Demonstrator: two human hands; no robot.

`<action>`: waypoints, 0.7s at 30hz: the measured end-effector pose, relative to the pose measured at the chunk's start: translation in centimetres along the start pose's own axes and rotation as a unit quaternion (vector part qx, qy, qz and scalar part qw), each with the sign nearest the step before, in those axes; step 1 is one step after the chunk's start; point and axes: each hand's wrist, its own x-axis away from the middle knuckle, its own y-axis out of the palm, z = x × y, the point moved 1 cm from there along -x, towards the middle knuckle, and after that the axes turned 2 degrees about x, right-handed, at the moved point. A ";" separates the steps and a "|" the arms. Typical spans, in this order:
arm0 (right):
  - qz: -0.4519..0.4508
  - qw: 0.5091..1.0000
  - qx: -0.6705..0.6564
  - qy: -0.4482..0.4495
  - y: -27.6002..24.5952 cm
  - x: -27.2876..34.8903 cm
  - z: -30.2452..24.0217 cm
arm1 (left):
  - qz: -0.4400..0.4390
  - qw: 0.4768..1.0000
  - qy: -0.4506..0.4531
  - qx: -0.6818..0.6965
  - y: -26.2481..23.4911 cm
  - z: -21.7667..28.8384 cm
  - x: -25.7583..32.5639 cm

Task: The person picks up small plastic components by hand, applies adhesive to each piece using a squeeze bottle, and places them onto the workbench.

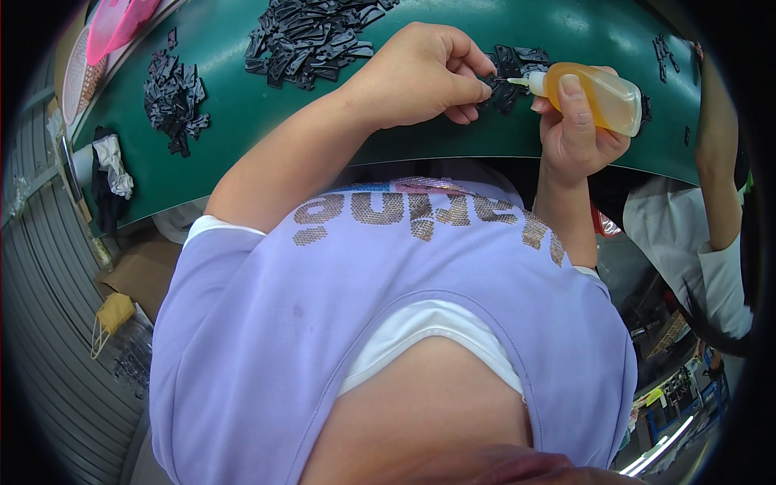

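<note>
My right hand is wrapped round a squeeze bottle of amber liquid, tilted on its side. Its narrow nozzle points left at the fingertips of my left hand. Those fingertips are pinched on a small black plastic part, mostly hidden by the fingers. Just behind and under the nozzle lies a small group of black plastic parts on the green table. Whether the nozzle tip touches the held part, I cannot tell.
A large heap of black parts lies at the back, with a smaller heap to the left. A few thin black pieces lie at the far right. Beside me on the right is another person's arm. A pink object stands at the left edge.
</note>
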 end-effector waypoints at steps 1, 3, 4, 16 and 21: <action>-0.001 1.000 -0.001 -0.001 0.0 0.0 0.1 | 0.001 1.000 0.001 0.000 0.0 0.0 0.0; -0.002 1.000 -0.002 -0.002 0.0 -0.1 0.1 | 0.000 1.000 0.000 0.001 0.0 0.0 0.0; -0.009 1.000 0.005 -0.004 0.1 -0.1 0.1 | -0.001 1.000 0.000 0.003 0.0 0.0 0.0; -0.009 0.994 -0.109 0.021 -0.2 0.0 -0.4 | 0.012 1.000 -0.002 0.018 0.0 0.2 0.0; -0.033 0.998 -0.042 0.030 0.3 0.4 -0.7 | 0.025 1.000 -0.010 0.013 0.0 0.2 0.0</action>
